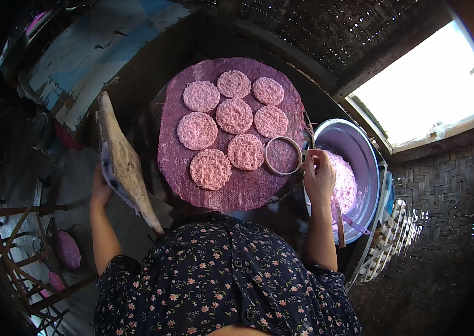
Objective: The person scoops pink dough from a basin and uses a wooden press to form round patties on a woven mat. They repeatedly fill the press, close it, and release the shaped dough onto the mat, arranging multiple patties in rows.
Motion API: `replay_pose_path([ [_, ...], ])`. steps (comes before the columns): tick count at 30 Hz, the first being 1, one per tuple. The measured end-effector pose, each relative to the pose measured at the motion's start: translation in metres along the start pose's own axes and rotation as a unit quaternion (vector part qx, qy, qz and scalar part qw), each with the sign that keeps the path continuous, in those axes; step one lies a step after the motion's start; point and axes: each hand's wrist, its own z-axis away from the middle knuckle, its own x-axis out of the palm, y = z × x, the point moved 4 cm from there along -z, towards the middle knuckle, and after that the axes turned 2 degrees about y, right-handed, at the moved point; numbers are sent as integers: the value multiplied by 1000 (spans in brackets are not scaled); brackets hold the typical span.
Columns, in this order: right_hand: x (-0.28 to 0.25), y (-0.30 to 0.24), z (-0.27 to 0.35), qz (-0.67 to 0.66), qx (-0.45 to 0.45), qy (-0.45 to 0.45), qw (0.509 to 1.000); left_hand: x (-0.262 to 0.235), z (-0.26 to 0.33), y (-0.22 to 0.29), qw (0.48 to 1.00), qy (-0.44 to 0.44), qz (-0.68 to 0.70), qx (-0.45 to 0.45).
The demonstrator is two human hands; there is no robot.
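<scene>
Head view. Surface: round purple cloth (192, 190), fabric coarse and whitened in patches, bearing eight pink discs (234, 116) of tangled strands, set apart or nearly touching. Room: dark; woven wall (444, 196) at right; bright window opening (433, 84) at upper right; peeling blue-and-white panel (111, 47) at upper left.

Hands: well apart. Right hand (320, 178), fingertips closed on the right side of a ring (268, 163), held over the cloth's lower right, just beside the nearest disc. Left hand (100, 186), beside a long, tilted piece of wood (122, 159).

Around: metal basin (372, 173) of pink mash (344, 178), at right; the right hand and wrist stand before its left part. Wooden frame (13, 246), lower left.

Obscured: left fingers behind the wood, grip cannot be told; whether the ring touches the cloth, cannot be told; round pink item (68, 249) at lower left, indistinct; picture corners black.
</scene>
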Motion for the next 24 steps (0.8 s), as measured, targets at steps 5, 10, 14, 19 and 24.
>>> replay_pose_path([
  [5,4,3,1,-14,13,-12,1000,-28,3,0,996,42,78,-25],
  [10,5,2,0,-22,13,-5,1000,-54,3,-21,989,83,122,-27],
  [14,2,-3,1,-11,-18,9,1000,-66,-10,-37,971,122,197,-65],
  [19,1,-5,-1,50,1,-2,999,-70,-40,-27,958,164,231,-52],
  [24,3,-5,-4,79,-2,-7,997,-65,-62,-3,947,191,255,-30],
])
